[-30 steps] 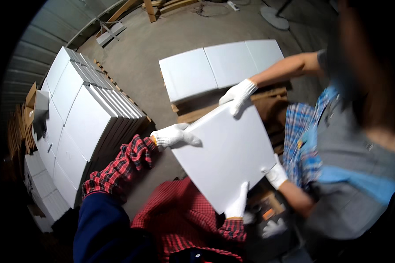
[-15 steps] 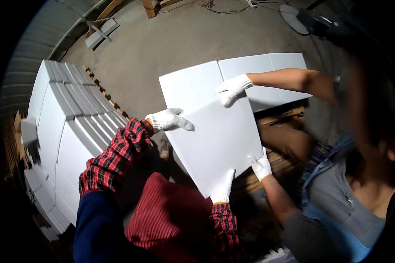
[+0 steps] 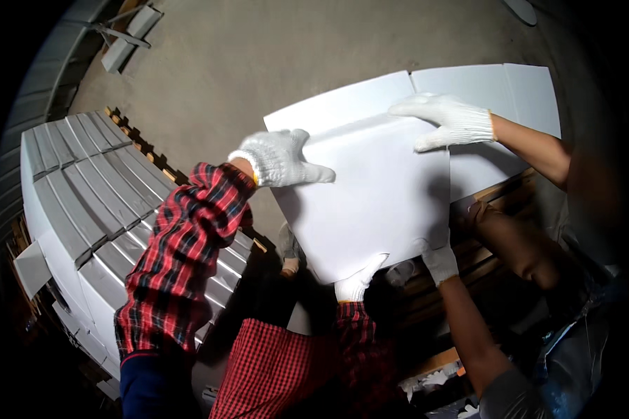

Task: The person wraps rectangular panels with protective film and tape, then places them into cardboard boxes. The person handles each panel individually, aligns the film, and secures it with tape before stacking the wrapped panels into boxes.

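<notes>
White panel (image 3: 377,202), shifted farther over the white row (image 3: 461,84) at the pallet's (image 3: 500,190) left end since a second ago, is clamped at far-left corner and near edge by fingers of left hand (image 3: 281,159) and right hand (image 3: 358,281), co-worker's hands (image 3: 461,123) opposite, carry seemingly well along.

Left arm (image 3: 171,262) extended forward, gloved left hand (image 3: 279,160) with thumb pointing right, gloved right hand (image 3: 358,282) lower down
</notes>
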`<state>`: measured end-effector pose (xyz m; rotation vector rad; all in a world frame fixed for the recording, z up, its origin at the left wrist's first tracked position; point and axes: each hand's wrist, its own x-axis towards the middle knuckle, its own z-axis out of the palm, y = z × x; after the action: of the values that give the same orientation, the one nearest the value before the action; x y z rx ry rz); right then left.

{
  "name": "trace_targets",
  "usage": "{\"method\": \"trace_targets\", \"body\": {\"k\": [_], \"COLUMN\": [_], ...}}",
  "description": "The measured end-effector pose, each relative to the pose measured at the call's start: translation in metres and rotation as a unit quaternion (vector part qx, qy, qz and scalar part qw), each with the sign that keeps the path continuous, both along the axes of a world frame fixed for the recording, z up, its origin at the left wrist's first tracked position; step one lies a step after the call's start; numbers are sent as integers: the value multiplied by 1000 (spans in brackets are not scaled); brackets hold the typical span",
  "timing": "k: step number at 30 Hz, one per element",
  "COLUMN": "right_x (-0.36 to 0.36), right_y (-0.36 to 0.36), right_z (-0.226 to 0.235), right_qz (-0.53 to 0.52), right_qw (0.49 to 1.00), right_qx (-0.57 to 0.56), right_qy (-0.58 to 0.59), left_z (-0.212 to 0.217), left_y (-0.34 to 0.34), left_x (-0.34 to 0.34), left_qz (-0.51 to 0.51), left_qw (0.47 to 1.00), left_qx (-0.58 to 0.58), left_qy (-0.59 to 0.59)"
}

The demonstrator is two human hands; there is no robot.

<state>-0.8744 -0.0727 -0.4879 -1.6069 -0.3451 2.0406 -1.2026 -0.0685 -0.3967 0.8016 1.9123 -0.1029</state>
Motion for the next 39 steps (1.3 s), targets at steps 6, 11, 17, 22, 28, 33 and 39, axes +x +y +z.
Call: {"method": "trace_targets", "body": {"k": [6, 11, 17, 22, 28, 33, 39], "right_x": [28, 0, -24, -45, -51, -34, 31], "right_y": [7, 18, 24, 38, 40, 35, 67], "right_z": [2, 22, 36, 22, 23, 0, 26], "right_qz": [118, 79, 48, -19, 35, 108, 306], "right_qw": [992, 995, 997, 995, 997, 993, 917], "right_qx": [35, 54, 24, -23, -57, -36, 18], "right_qy": [-15, 15, 54, 93, 34, -13, -254], "left_z": [-19, -49, -46, -49, -52, -47, 14], "left_y": [-5, 19, 19, 35, 27, 24, 13], "left_x": [-22, -24, -31, -49, -55, -56, 56], "left_qz": [18, 128, 135, 185, 220, 240, 25], "left_qw": [971, 982, 984, 975, 969, 968, 943], "left_qx": [195, 134, 113, 83, 70, 46, 70], "left_qy": [137, 23, -1, -91, -82, -60, 325]}}
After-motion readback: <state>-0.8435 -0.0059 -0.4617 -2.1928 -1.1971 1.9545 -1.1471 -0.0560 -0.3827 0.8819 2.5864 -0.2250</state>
